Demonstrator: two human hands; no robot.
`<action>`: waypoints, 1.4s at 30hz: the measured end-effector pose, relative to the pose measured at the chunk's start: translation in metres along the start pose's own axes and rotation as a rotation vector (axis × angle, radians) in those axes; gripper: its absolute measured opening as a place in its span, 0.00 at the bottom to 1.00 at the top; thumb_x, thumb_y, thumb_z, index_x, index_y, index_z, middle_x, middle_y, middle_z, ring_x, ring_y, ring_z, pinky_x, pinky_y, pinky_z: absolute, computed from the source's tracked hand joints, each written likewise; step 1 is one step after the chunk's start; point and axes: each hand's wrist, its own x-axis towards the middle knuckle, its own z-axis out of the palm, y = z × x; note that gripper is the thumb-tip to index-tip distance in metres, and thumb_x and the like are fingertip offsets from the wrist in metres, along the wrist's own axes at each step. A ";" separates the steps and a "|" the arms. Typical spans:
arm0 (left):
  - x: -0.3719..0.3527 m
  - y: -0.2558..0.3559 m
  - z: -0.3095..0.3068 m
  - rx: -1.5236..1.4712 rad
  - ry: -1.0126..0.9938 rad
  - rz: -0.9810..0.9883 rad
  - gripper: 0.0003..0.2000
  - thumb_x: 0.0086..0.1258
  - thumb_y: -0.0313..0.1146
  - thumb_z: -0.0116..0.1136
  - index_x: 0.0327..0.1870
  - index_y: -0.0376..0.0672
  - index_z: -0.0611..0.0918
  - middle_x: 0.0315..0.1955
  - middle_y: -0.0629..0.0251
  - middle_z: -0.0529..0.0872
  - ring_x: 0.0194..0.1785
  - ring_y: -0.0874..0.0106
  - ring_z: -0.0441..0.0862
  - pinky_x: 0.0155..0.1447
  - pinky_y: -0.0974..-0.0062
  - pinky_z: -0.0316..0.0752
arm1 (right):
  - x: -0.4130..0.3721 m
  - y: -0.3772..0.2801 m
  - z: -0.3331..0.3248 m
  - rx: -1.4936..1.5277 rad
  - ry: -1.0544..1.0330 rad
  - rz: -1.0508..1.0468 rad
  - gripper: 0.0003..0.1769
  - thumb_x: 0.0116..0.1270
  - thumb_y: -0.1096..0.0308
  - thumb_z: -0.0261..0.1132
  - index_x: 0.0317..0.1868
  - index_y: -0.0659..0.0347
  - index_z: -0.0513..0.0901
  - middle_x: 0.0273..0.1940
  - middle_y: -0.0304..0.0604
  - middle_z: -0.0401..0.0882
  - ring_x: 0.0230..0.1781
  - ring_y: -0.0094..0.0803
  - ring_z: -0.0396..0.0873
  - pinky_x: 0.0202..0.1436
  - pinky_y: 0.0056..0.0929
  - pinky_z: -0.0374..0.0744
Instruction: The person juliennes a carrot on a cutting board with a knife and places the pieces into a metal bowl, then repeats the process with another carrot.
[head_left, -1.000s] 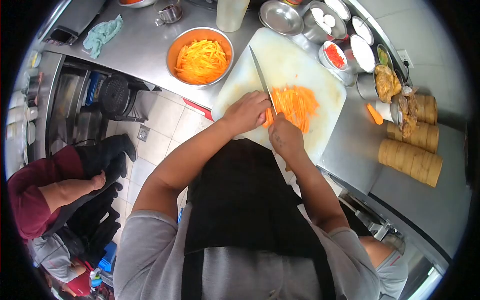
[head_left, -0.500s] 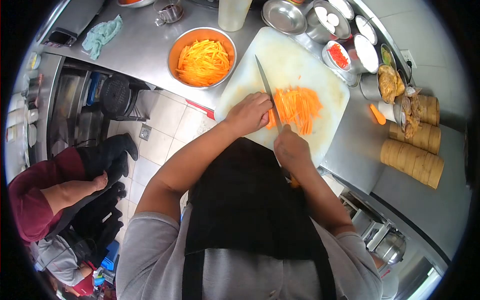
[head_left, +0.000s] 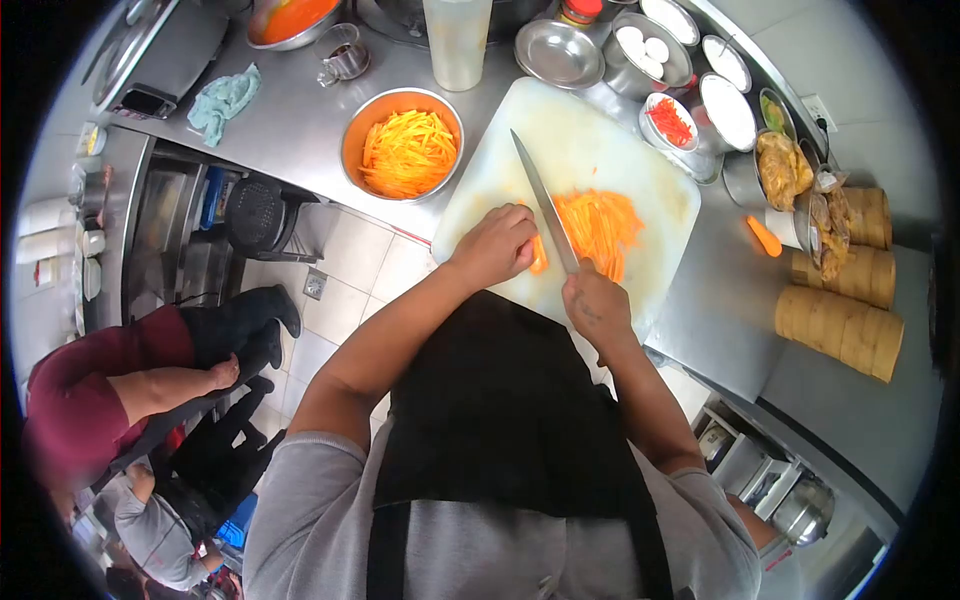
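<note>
My right hand [head_left: 597,303] is wrapped round the handle of a large kitchen knife [head_left: 541,190], its blade pointing away from me across the white cutting board [head_left: 655,250]. Fingers curled, my left hand [head_left: 497,246] rests on the board left of the blade and holds a piece of carrot [head_left: 539,256], mostly hidden under the fingers. A bare strip of board separates that piece from the knife. Cut carrot strips [head_left: 602,230] lie in a loose pile against the blade's right side. Beyond the board's left edge stands a metal bowl [head_left: 349,150] full of orange-yellow strips [head_left: 410,150].
Behind the board are a tall cloudy container [head_left: 457,50], an empty metal dish [head_left: 560,55] and a small bowl of red strips [head_left: 670,122]. A whole carrot [head_left: 763,236] and bamboo steamers [head_left: 840,325] are at right. Two other people [head_left: 110,385] are at lower left.
The knife has shifted to the right, away from my left hand, and the strips sit on its far side. A gap has opened between blade and held carrot. The whole view has tilted slightly.
</note>
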 end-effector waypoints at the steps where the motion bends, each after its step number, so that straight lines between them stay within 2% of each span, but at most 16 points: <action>1: 0.000 0.002 -0.001 0.016 -0.003 -0.003 0.07 0.57 0.24 0.62 0.36 0.40 0.80 0.42 0.61 0.80 0.50 0.60 0.79 0.55 0.61 0.76 | 0.001 0.004 -0.001 0.011 0.001 -0.012 0.13 0.71 0.64 0.57 0.45 0.67 0.77 0.32 0.62 0.85 0.34 0.58 0.86 0.44 0.54 0.82; 4: 0.000 0.007 -0.004 0.019 -0.001 -0.043 0.09 0.56 0.24 0.62 0.38 0.39 0.80 0.43 0.60 0.80 0.51 0.58 0.79 0.56 0.61 0.76 | 0.004 0.014 -0.006 0.029 0.035 -0.069 0.13 0.71 0.64 0.57 0.44 0.67 0.77 0.32 0.62 0.85 0.35 0.58 0.86 0.44 0.54 0.82; 6: -0.003 0.007 -0.009 0.001 0.034 -0.025 0.13 0.55 0.23 0.63 0.42 0.39 0.80 0.46 0.55 0.80 0.51 0.55 0.79 0.56 0.62 0.77 | 0.004 0.021 -0.010 0.035 0.026 -0.083 0.13 0.72 0.64 0.57 0.43 0.68 0.77 0.32 0.63 0.85 0.35 0.59 0.86 0.44 0.54 0.82; 10: -0.007 0.006 -0.014 0.022 0.032 -0.056 0.13 0.55 0.23 0.62 0.43 0.38 0.80 0.47 0.54 0.79 0.52 0.53 0.78 0.57 0.62 0.76 | 0.007 0.029 -0.008 0.063 0.026 -0.120 0.13 0.73 0.63 0.54 0.45 0.67 0.77 0.32 0.62 0.85 0.35 0.60 0.85 0.45 0.53 0.81; 13: -0.007 0.005 -0.014 0.033 0.029 -0.056 0.14 0.54 0.23 0.62 0.44 0.38 0.80 0.46 0.54 0.79 0.51 0.54 0.78 0.57 0.61 0.76 | 0.011 0.029 -0.002 0.060 -0.021 -0.067 0.13 0.73 0.64 0.54 0.45 0.67 0.77 0.33 0.62 0.85 0.36 0.61 0.85 0.46 0.54 0.80; 15: -0.008 0.003 -0.014 0.021 0.040 -0.085 0.15 0.53 0.23 0.62 0.45 0.39 0.80 0.46 0.54 0.79 0.52 0.53 0.78 0.59 0.60 0.75 | 0.011 0.030 0.000 0.059 0.033 -0.144 0.12 0.72 0.65 0.56 0.41 0.68 0.77 0.31 0.63 0.85 0.32 0.61 0.85 0.42 0.57 0.82; 19: -0.010 0.008 -0.024 0.066 -0.005 -0.119 0.16 0.54 0.26 0.64 0.46 0.39 0.81 0.47 0.54 0.79 0.53 0.52 0.77 0.62 0.58 0.73 | 0.015 0.027 -0.002 0.058 0.022 -0.137 0.12 0.72 0.65 0.56 0.41 0.68 0.76 0.31 0.63 0.85 0.32 0.62 0.85 0.42 0.58 0.81; 21: -0.014 0.019 -0.030 0.093 -0.110 -0.230 0.23 0.55 0.34 0.73 0.52 0.39 0.81 0.49 0.53 0.79 0.56 0.52 0.77 0.65 0.57 0.71 | 0.014 0.028 -0.001 0.074 0.028 -0.162 0.12 0.72 0.65 0.56 0.41 0.68 0.76 0.32 0.64 0.84 0.34 0.62 0.85 0.44 0.57 0.81; 22: -0.016 0.022 -0.032 0.091 -0.112 -0.237 0.23 0.55 0.34 0.73 0.52 0.39 0.81 0.49 0.53 0.79 0.56 0.52 0.77 0.65 0.57 0.71 | 0.014 0.026 -0.003 0.075 0.021 -0.162 0.12 0.72 0.65 0.56 0.41 0.68 0.76 0.32 0.64 0.84 0.34 0.62 0.85 0.44 0.57 0.81; 24: -0.016 0.030 -0.031 0.125 -0.128 -0.287 0.32 0.55 0.41 0.77 0.61 0.41 0.78 0.54 0.52 0.76 0.60 0.53 0.74 0.66 0.58 0.71 | 0.014 0.020 -0.009 0.037 -0.020 -0.074 0.13 0.72 0.64 0.56 0.40 0.68 0.76 0.32 0.64 0.84 0.35 0.61 0.85 0.45 0.57 0.81; 25: -0.013 0.034 -0.031 0.126 -0.128 -0.286 0.32 0.55 0.41 0.77 0.61 0.41 0.78 0.54 0.52 0.76 0.60 0.53 0.74 0.66 0.58 0.71 | 0.015 0.020 -0.008 0.038 -0.019 -0.074 0.13 0.72 0.64 0.56 0.40 0.68 0.76 0.32 0.64 0.84 0.35 0.61 0.85 0.45 0.57 0.81; 27: -0.010 0.041 -0.025 0.138 -0.119 -0.338 0.42 0.50 0.49 0.81 0.65 0.39 0.74 0.57 0.47 0.75 0.60 0.48 0.75 0.68 0.56 0.70 | 0.015 0.024 -0.005 0.032 -0.014 -0.094 0.13 0.72 0.63 0.56 0.41 0.68 0.76 0.33 0.64 0.85 0.35 0.61 0.85 0.45 0.57 0.81; 31: -0.014 0.042 -0.012 0.190 -0.143 -0.293 0.42 0.52 0.48 0.80 0.66 0.38 0.72 0.58 0.46 0.74 0.62 0.48 0.73 0.68 0.56 0.70 | 0.014 0.024 -0.008 0.054 -0.037 -0.099 0.13 0.72 0.64 0.55 0.42 0.69 0.76 0.33 0.65 0.85 0.35 0.61 0.85 0.44 0.56 0.81; 40: -0.025 0.037 0.002 0.251 -0.091 -0.241 0.34 0.56 0.42 0.77 0.61 0.38 0.73 0.58 0.47 0.74 0.61 0.49 0.73 0.66 0.56 0.70 | 0.015 0.029 -0.005 0.064 0.001 -0.149 0.13 0.72 0.64 0.55 0.41 0.69 0.76 0.31 0.66 0.84 0.33 0.62 0.85 0.43 0.56 0.82; 42: -0.022 0.039 0.001 0.249 -0.057 -0.237 0.36 0.56 0.41 0.77 0.65 0.38 0.73 0.60 0.48 0.74 0.62 0.50 0.72 0.67 0.57 0.69 | 0.015 0.031 -0.004 0.063 0.015 -0.156 0.13 0.72 0.64 0.55 0.40 0.69 0.76 0.31 0.65 0.84 0.33 0.62 0.85 0.43 0.57 0.82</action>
